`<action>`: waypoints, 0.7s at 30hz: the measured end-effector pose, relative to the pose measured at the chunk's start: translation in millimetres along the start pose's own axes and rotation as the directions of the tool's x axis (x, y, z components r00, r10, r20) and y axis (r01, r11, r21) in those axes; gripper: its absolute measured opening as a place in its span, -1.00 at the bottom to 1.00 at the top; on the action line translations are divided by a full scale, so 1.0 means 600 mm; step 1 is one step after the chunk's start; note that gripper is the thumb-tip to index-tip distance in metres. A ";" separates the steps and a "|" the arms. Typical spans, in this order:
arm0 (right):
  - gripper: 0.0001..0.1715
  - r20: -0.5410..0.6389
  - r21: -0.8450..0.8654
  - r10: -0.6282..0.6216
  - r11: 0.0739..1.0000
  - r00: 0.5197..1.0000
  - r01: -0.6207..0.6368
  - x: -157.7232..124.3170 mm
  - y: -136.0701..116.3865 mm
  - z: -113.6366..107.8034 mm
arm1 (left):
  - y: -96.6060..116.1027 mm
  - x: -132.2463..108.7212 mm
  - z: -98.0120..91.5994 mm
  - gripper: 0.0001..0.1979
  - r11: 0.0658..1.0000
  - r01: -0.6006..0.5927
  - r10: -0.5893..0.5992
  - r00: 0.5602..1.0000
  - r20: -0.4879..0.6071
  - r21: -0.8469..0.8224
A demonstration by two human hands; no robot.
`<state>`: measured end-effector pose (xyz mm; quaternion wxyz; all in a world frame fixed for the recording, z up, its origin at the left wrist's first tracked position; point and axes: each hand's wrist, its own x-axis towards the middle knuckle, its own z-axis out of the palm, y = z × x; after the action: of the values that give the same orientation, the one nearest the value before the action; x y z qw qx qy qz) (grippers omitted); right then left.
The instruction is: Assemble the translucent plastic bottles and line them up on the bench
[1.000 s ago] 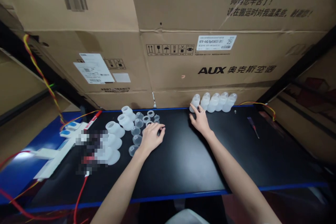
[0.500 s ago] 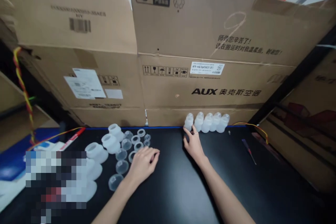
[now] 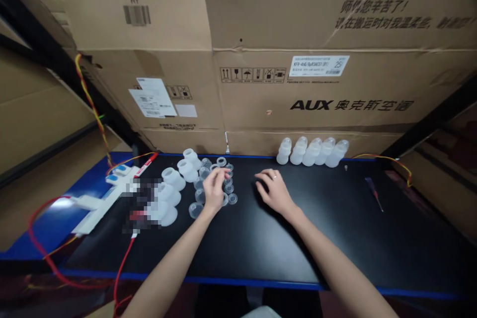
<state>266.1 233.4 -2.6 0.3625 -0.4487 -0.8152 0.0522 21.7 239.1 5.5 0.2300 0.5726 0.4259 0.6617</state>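
My left hand [image 3: 215, 191] hovers over clear plastic parts on the black table, its fingers loosely bent and no object visible in them. Around it lie translucent rings [image 3: 221, 161], small round clear pieces [image 3: 233, 198] and clear domed caps [image 3: 196, 210], some hidden by the hand. To their left stand several white bottle bodies [image 3: 187, 171] with open necks. My right hand [image 3: 275, 192] is empty above the table, thumb and fingers apart. Behind it, a row of several small white bottles with clear domed tops [image 3: 311, 152] stands against the cardboard.
A large cardboard wall [image 3: 261, 109] closes off the back. On the right lies a screwdriver [image 3: 373, 194]. A white power strip [image 3: 108, 201] with red cables sits at the left, beside a pixelated patch. The black table [image 3: 257, 253] has a blue front edge.
My right hand has left the leftmost bottle in the back row and drawn back toward me. My left hand has moved over the rings and small clear pieces. The view has tilted down.
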 end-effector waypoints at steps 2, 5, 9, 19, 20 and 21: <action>-0.64 0.146 0.044 -0.112 0.993 0.983 0.107 -0.010 -0.036 0.013 | 0.008 0.016 -0.020 -0.57 0.994 0.107 -0.107 0.994 -0.005 -0.001; -0.48 0.264 0.097 -0.209 0.977 0.942 0.189 -0.020 -0.076 0.034 | 0.031 0.035 -0.063 -0.65 0.967 -0.001 -0.060 0.971 0.232 0.254; -0.49 0.283 0.192 -0.200 0.970 0.938 0.149 -0.024 -0.093 0.059 | 0.064 0.043 -0.102 -0.74 0.713 -0.355 -0.100 0.802 0.588 0.604; -0.87 0.033 0.451 -0.074 0.891 0.997 0.052 -0.015 -0.087 0.062 | 0.061 0.043 -0.108 -0.76 0.677 -0.399 -0.198 0.711 0.675 0.619; -0.88 0.002 0.513 -0.017 0.858 1.000 0.013 -0.013 -0.087 0.057 | 0.062 0.045 -0.109 -0.77 0.737 -0.380 -0.133 0.730 0.671 0.559; -0.89 -0.024 0.578 0.046 0.815 0.999 -0.024 -0.012 -0.085 0.053 | 0.063 0.046 -0.108 -0.77 0.799 -0.357 -0.062 0.752 0.656 0.485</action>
<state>212.8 205.4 -8.6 0.4953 -0.3333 -0.7459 0.2953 -39.9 221.7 53.5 0.1186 0.8386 0.4530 0.2784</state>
